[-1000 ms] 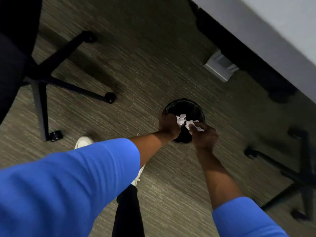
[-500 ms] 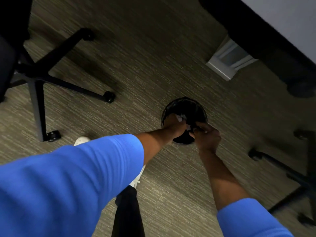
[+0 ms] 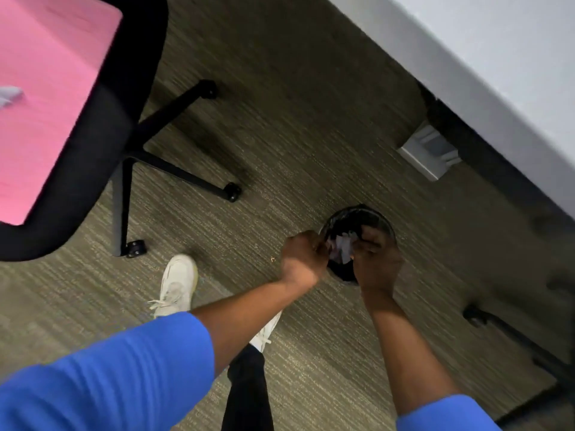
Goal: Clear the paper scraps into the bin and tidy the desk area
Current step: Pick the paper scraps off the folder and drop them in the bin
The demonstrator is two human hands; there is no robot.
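Observation:
A small round black bin (image 3: 373, 217) stands on the carpet under the desk edge. Both my hands hover over its mouth. White paper scraps (image 3: 342, 245) show between them, above the bin's opening. My left hand (image 3: 303, 259) is curled at the bin's left rim, fingers touching the scraps. My right hand (image 3: 376, 262) is bent over the bin's near side, fingers closed on the scraps. The bin's inside is dark; I cannot make out what lies in it.
A black office chair with a pink sheet (image 3: 40, 98) on its seat stands at the left, its wheeled base (image 3: 174, 169) reaching toward the bin. The white desk (image 3: 497, 57) runs along the top right. Another chair base (image 3: 510, 337) sits at the right. My white shoe (image 3: 177, 284) is on the carpet.
The view has swung so the chair seat with the pink sheet shows. My hands stay over the bin, the scraps visible again between them after being mostly hidden half a second ago.

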